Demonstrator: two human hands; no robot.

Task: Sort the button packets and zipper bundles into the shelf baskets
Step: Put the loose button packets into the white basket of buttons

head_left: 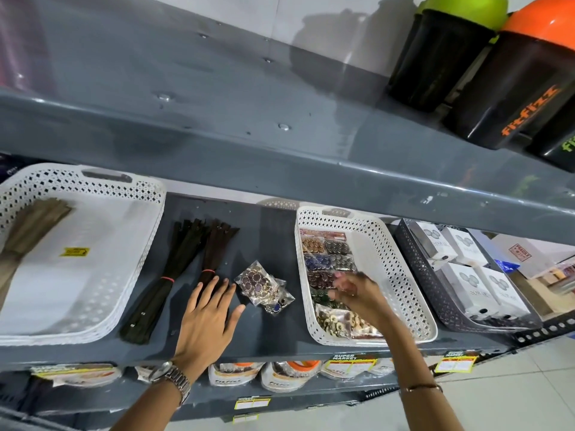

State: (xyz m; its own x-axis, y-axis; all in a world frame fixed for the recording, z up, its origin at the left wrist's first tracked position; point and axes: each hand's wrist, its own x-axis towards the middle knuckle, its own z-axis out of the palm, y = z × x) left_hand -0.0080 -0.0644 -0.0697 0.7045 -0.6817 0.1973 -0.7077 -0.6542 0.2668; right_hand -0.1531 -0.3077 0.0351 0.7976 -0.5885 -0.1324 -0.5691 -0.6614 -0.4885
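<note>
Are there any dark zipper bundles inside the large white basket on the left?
No, both dark zipper bundles lie on the bare shelf beside the large white basket.

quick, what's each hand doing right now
Left hand: open, flat on the shelf, holding nothing.
Right hand: blurred over the button basket; cannot be told.

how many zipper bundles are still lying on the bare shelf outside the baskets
2. One dark zipper bundle lies beside the left white basket; the second zipper bundle lies just right of it, its banded end at the left hand fingertips. None looks hidden.
</note>
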